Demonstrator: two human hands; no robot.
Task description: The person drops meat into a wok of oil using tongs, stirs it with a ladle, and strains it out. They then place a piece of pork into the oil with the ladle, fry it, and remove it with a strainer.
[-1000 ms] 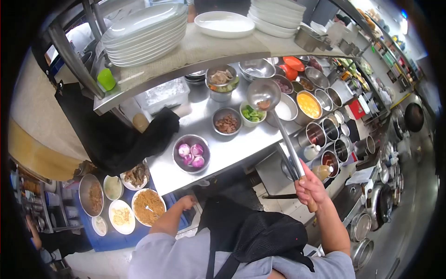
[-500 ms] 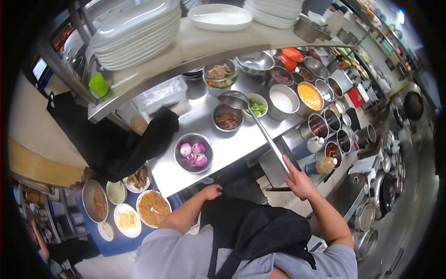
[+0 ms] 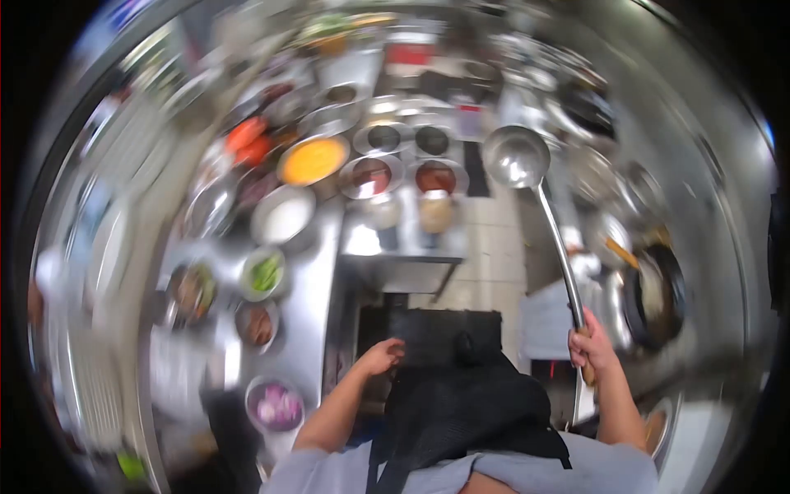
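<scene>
My right hand (image 3: 591, 348) grips the wooden end of a long steel ladle (image 3: 517, 156), whose bowl is raised over the floor between the counter and the stove side. My left hand (image 3: 380, 356) rests loosely curled against my black apron (image 3: 461, 395), holding nothing. The picture is blurred by motion. On the steel counter (image 3: 317, 272) to my left sit bowls of red onions (image 3: 276, 405), browned meat (image 3: 256, 323) and green vegetables (image 3: 265, 272).
Further along the counter stand a white-filled bowl (image 3: 282, 216), an orange sauce bowl (image 3: 313, 160) and several round steel seasoning pots (image 3: 403, 156). A dark wok (image 3: 654, 292) sits on the stove at my right. Tiled floor (image 3: 494, 247) lies ahead.
The view has swung right, so the counter now runs up the left side. The ladle has left the ingredient bowls and moved right toward the stove. My left hand stays by the apron.
</scene>
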